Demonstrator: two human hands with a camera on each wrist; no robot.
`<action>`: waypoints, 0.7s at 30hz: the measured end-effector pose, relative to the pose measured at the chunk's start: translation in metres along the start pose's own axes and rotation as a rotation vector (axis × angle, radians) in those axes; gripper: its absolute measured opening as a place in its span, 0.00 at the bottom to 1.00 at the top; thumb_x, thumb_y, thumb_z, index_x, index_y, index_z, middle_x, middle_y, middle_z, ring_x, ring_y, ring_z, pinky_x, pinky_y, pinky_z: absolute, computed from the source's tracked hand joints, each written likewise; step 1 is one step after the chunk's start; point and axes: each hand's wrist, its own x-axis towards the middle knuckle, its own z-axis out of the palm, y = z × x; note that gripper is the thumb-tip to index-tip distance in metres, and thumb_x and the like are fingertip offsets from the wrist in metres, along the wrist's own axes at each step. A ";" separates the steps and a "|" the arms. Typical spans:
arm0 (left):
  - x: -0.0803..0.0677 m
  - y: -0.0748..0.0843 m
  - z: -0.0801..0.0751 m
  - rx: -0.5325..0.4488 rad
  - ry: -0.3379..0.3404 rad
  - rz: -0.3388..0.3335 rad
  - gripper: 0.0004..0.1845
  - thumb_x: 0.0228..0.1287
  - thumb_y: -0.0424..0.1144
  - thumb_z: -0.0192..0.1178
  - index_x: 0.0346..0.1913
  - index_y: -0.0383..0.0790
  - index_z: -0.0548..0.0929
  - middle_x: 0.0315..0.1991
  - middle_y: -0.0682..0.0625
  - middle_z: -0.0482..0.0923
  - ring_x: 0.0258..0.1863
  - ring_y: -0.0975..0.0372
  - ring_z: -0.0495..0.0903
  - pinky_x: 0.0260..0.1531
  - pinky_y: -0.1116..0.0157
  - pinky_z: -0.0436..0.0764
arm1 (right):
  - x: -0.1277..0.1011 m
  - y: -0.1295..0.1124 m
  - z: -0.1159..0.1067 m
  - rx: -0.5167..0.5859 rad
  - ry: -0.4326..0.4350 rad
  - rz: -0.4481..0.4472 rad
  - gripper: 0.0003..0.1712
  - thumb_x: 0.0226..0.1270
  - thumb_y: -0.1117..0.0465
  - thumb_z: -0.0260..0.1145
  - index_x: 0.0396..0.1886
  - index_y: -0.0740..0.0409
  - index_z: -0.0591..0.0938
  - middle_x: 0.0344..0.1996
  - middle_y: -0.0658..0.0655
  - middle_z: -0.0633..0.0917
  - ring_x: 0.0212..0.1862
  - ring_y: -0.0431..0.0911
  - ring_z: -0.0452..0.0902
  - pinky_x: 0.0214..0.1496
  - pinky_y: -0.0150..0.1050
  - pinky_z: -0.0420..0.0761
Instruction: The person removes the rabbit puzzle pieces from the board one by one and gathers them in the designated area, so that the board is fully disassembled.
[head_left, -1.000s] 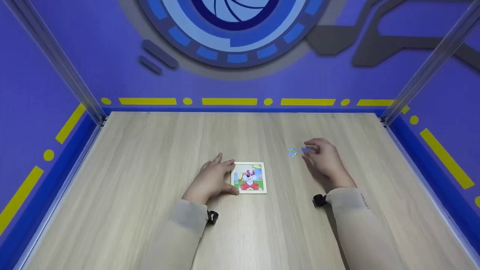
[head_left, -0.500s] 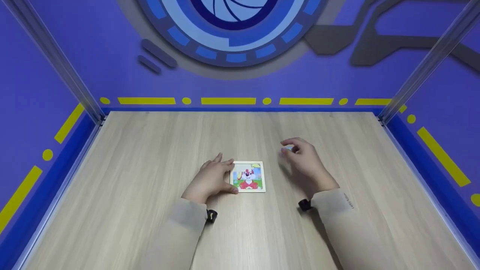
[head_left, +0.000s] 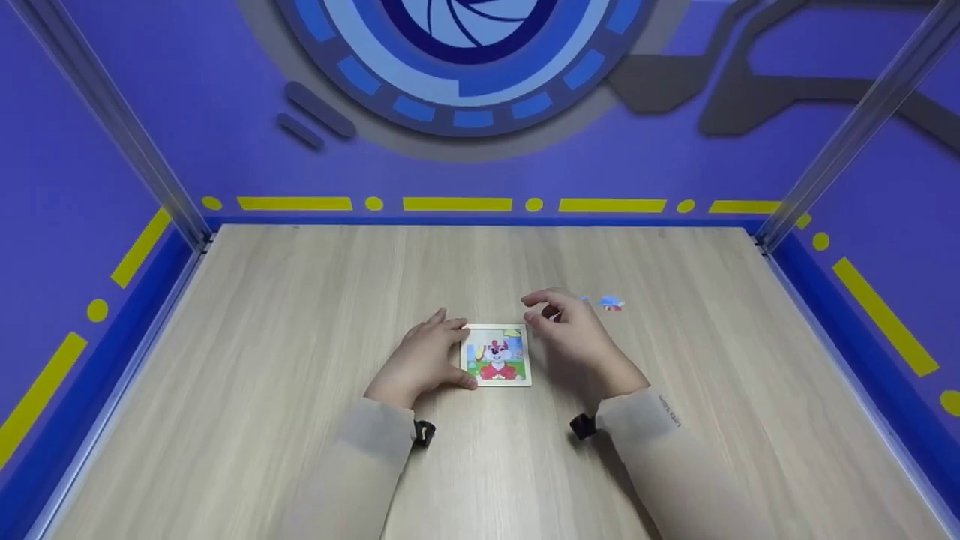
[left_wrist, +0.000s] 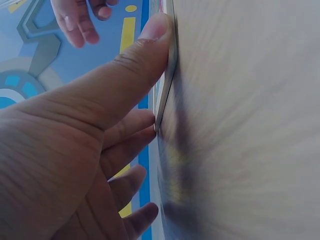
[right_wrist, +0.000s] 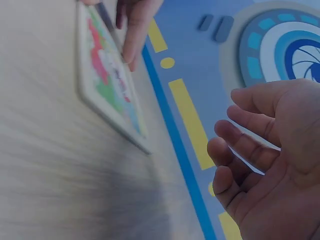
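Against the left edge of the small square puzzle board [head_left: 496, 355], my left hand [head_left: 421, 360] lies flat, its thumb and fingers pressing the thin rim. At the board's right corner my right hand [head_left: 574, 337] hovers with fingers loosely curled; I cannot tell whether it holds anything. One small blue puzzle piece [head_left: 610, 303] lies just beyond, on the pale wood-grain desk [head_left: 300, 315].

A recording booth: wooden table [head_left: 300, 360] inside purple patterned walls [head_left: 675, 157].
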 end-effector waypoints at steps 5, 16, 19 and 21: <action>0.000 0.001 -0.002 0.032 -0.005 0.038 0.48 0.55 0.52 0.90 0.77 0.38 0.84 0.86 0.43 0.73 0.92 0.42 0.59 0.93 0.41 0.60 | 0.001 0.008 0.008 -0.043 -0.033 -0.028 0.20 0.83 0.58 0.70 0.68 0.58 0.89 0.61 0.58 0.89 0.53 0.50 0.82 0.57 0.42 0.82; -0.003 -0.002 -0.007 0.082 -0.034 0.075 0.49 0.60 0.57 0.85 0.79 0.37 0.81 0.87 0.45 0.71 0.92 0.46 0.61 0.94 0.45 0.58 | 0.003 0.016 0.023 -0.178 -0.131 -0.068 0.20 0.80 0.62 0.73 0.67 0.58 0.90 0.71 0.61 0.85 0.73 0.59 0.82 0.81 0.59 0.82; -0.002 -0.003 -0.007 0.077 -0.021 0.086 0.49 0.60 0.58 0.85 0.79 0.36 0.81 0.86 0.45 0.73 0.91 0.46 0.63 0.94 0.46 0.60 | 0.003 0.016 0.024 -0.211 -0.151 -0.080 0.21 0.80 0.62 0.74 0.68 0.60 0.90 0.74 0.62 0.84 0.80 0.62 0.76 0.87 0.62 0.75; -0.001 -0.003 -0.007 0.076 -0.011 0.095 0.48 0.60 0.58 0.84 0.79 0.36 0.81 0.85 0.45 0.74 0.90 0.46 0.66 0.93 0.47 0.63 | 0.003 0.015 0.024 -0.233 -0.160 -0.097 0.21 0.80 0.62 0.74 0.68 0.60 0.90 0.74 0.62 0.84 0.81 0.63 0.75 0.88 0.63 0.73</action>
